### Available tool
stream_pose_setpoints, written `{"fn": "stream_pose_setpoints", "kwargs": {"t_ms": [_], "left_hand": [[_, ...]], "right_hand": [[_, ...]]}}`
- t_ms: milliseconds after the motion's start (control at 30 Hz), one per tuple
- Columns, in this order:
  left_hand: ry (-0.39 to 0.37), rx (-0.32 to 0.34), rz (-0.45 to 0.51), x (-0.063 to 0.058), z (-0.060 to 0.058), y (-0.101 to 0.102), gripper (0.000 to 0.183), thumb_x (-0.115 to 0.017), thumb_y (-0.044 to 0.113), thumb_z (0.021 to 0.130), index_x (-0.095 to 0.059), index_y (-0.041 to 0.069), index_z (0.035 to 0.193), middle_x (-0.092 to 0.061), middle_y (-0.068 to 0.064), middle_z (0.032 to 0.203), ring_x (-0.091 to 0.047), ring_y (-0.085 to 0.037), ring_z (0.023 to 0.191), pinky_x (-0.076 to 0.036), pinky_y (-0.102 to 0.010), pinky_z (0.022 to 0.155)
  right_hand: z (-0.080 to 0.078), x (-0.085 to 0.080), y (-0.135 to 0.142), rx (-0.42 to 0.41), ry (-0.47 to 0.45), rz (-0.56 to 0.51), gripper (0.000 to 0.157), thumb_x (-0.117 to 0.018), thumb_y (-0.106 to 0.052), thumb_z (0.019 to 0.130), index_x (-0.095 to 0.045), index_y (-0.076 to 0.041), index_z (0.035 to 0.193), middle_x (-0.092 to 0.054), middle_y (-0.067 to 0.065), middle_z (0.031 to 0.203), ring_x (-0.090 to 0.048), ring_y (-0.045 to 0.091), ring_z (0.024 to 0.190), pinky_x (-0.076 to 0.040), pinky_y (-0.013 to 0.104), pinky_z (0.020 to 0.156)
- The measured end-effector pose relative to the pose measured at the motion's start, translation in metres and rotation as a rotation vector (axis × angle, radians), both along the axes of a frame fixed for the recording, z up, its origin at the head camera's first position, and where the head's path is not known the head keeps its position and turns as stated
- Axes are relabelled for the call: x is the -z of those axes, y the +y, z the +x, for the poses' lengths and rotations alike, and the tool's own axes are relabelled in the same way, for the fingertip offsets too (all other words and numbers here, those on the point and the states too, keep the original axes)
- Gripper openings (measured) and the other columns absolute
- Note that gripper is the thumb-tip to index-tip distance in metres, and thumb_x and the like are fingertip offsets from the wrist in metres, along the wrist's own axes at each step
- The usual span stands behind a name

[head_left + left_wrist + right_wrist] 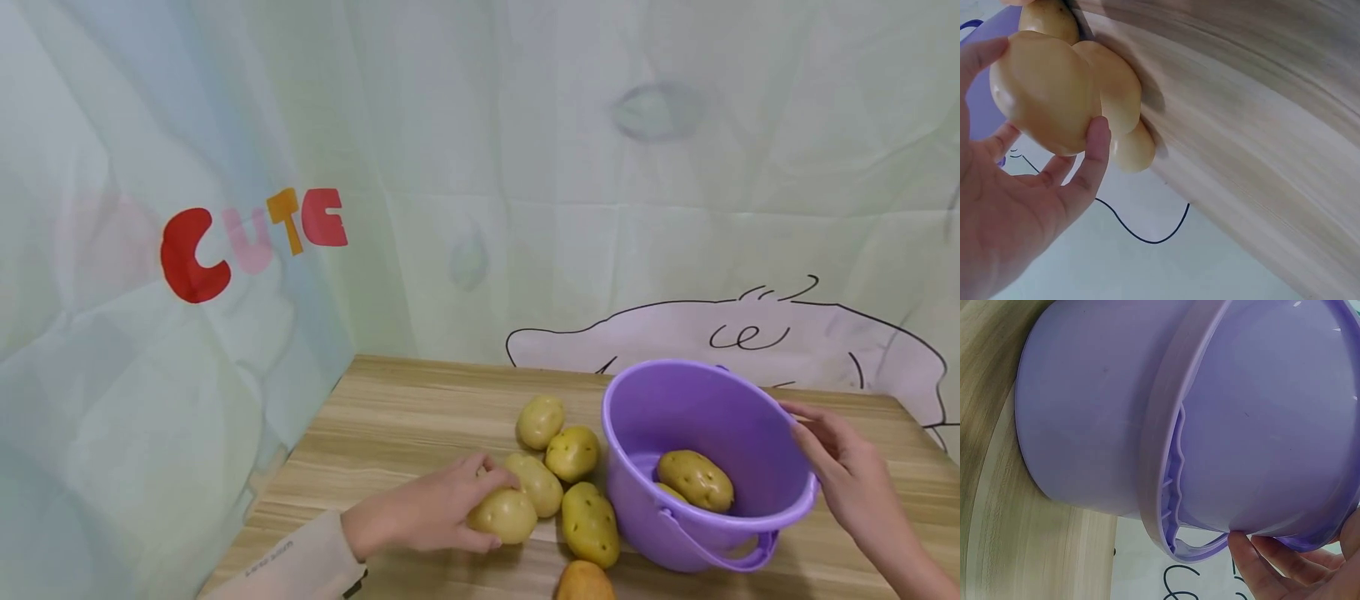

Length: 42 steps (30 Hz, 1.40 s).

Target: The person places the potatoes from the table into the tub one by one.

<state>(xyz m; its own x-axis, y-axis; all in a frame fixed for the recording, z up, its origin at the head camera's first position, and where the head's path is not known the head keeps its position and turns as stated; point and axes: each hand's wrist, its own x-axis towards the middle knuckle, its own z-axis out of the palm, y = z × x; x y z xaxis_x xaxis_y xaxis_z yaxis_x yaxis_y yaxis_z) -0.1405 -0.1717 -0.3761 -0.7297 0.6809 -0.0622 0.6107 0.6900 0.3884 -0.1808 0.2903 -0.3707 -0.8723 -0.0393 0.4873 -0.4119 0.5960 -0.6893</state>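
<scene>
My left hand (pixel 431 504) grips a pale yellow potato (pixel 504 517), thumb on one side and fingers on the other; the left wrist view shows the fingertips spread round this potato (pixel 1047 94). Close beside it on the table lie several more potatoes, among them a pale one (pixel 542 422) at the back and a longer, dimpled one (pixel 590 525) against the bucket. At the right stands a purple bucket (pixel 675 542), its mouth tilted towards me. My right hand (pixel 851 462) holds its right rim. Inside the bucket a potato (pixel 696 481) lies partly over another.
An orange-brown rounded thing (pixel 585 582) is cut off by the bottom edge of the head view. The wood-grain table (pixel 405 400) ends at a hanging cloth backdrop (pixel 480 167). The bucket's handle (pixel 750 558) hangs down at the front.
</scene>
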Motion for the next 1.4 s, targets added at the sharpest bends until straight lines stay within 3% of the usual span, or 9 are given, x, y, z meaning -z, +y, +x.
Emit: {"fn": "stream_pose_setpoints", "kwargs": {"t_ms": [433, 733, 1400], "left_hand": [[-0.008, -0.019, 0.075, -0.02, -0.008, 0.003, 0.056, -0.071, 0.04, 0.091, -0.048, 0.025, 0.141, -0.043, -0.001, 0.121, -0.05, -0.011, 0.101, -0.05, -0.028, 0.085], [0.115, 0.028, 0.139, -0.037, -0.018, 0.009, 0.059, -0.073, 0.035, 0.09, -0.049, 0.017, 0.141, -0.045, -0.006, 0.123, -0.049, -0.016, 0.105, -0.048, -0.032, 0.089], [0.174, 0.063, 0.202, -0.062, -0.028, 0.026, 0.059, -0.071, 0.035, 0.091, -0.047, 0.02, 0.143, -0.044, -0.005, 0.125, -0.048, -0.015, 0.103, -0.047, -0.03, 0.086]], "right_hand": [[-0.002, -0.002, -0.001, -0.001, 0.002, 0.007, 0.031, -0.054, -0.008, 0.102, -0.056, 0.009, 0.127, -0.058, -0.034, 0.099, -0.057, -0.013, 0.084, -0.046, 0.008, 0.067], [-0.002, -0.002, 0.001, 0.001, 0.005, 0.013, 0.031, -0.053, -0.007, 0.102, -0.056, 0.01, 0.127, -0.057, -0.035, 0.099, -0.057, -0.014, 0.084, -0.045, 0.008, 0.066], [0.0, -0.001, 0.0, 0.005, 0.003, 0.014, 0.03, -0.054, -0.007, 0.102, -0.056, 0.011, 0.126, -0.058, -0.034, 0.097, -0.058, -0.012, 0.082, -0.046, 0.008, 0.065]]}}
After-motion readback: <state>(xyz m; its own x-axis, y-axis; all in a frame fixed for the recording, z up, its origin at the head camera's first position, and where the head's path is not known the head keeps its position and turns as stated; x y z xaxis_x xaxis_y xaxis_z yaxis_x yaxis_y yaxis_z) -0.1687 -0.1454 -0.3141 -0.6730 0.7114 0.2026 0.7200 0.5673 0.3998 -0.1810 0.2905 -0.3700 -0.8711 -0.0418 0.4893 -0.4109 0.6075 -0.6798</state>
